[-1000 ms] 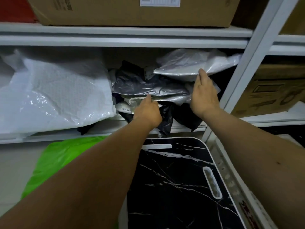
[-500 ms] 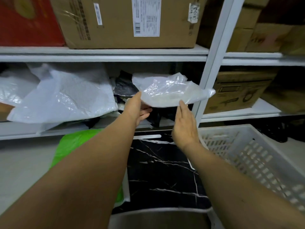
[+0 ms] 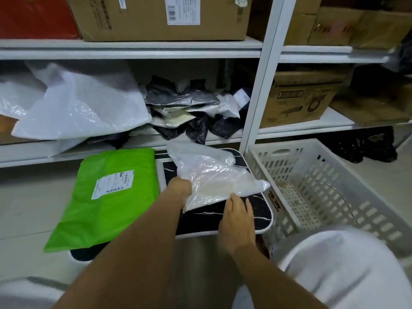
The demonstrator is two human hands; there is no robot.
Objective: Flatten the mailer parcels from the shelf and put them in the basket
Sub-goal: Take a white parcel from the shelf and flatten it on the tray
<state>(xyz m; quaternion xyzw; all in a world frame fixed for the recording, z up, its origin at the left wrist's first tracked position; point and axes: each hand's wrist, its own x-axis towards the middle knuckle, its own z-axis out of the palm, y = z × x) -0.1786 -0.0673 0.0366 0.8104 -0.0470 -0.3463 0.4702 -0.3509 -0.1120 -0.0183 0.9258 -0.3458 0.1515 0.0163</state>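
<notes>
**Clear mailer comes down over the black board**

At 9 o'clock from the hands, a green mailer (image 3: 104, 197) lies flat on the floor, its label up, with its right edge beside the black marbled board (image 3: 245, 217). Above it, at 11 o'clock, big white bags (image 3: 84, 103) sag on the shelf (image 3: 133, 52), and a heap of crumpled grey and black mailers (image 3: 189, 112) waits at 12 o'clock.

The left hand (image 3: 178, 188) grips the left edge of the clear mailer (image 3: 214, 177), its fingers curled under the film and hidden there. The mailer hangs just above the board, puffed and creased. The right hand (image 3: 237, 217) holds the near edge, thumb and fingers mostly straight and tucked beneath it; whether it pinches or only props, I cannot tell.

The mailer looks light, limp and slick. It should crush flat under open palms, though trapped air may resist. Opposite edges are probably the best hold, since a grip on the middle would likely bunch it.

At 3 o'clock the white slatted basket (image 3: 334, 175) stands touching the board's right side.
</notes>
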